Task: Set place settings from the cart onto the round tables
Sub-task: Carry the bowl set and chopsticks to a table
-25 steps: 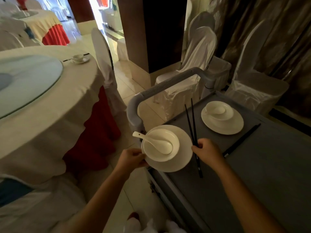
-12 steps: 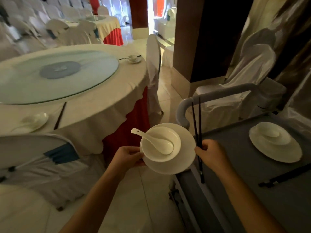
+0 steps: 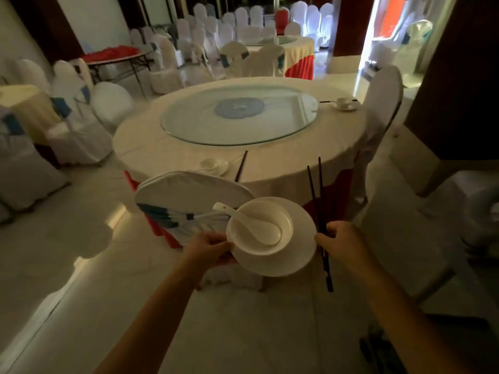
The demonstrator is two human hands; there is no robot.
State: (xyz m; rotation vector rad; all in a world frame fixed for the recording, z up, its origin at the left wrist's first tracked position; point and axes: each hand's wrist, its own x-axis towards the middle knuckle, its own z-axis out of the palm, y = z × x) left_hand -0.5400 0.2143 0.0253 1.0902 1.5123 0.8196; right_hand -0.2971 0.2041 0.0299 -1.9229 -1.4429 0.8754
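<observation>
Plate [image 3: 280,261] with bowl [image 3: 260,229] and spoon [image 3: 251,222], lower centre, gripped at its left rim by left hand [image 3: 209,245] fingers; right hand [image 3: 339,241] fingers curl round upright chopsticks [image 3: 318,211].

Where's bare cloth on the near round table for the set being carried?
Free: the tablecloth rim right of the near chopsticks, between the glass turntable and the edge; also the left arc. Crowded: the spot behind the near chair, where a set already sits, and the far-right set.
</observation>
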